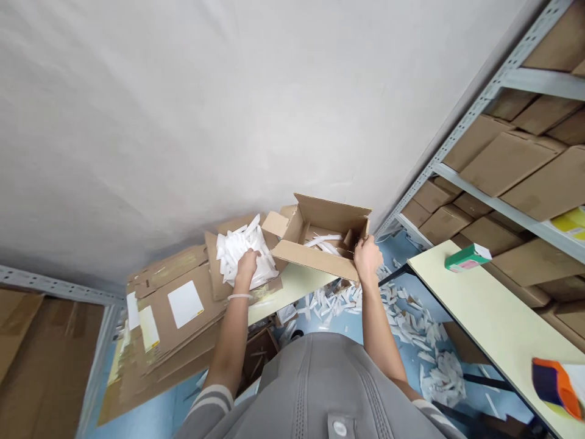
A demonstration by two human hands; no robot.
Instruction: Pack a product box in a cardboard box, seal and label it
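Observation:
An open cardboard box (pixel 320 255) stands on a pale table (pixel 292 286) ahead of me, with a few white packets inside. My right hand (pixel 367 257) is closed on the box's near right corner. My left hand (pixel 247 266) is closed on a clear bag of white packets (pixel 240 253), which rests on flattened cardboard to the left of the box.
Flattened cardboard sheets (pixel 173 317) with white labels are stacked at left. White paper scraps (pixel 411 329) litter the blue floor. A second pale table (pixel 493 317) at right holds a green-and-white small box (pixel 467 257) and an orange tape dispenser (pixel 553 378). Metal shelving (pixel 498 177) holds several brown boxes.

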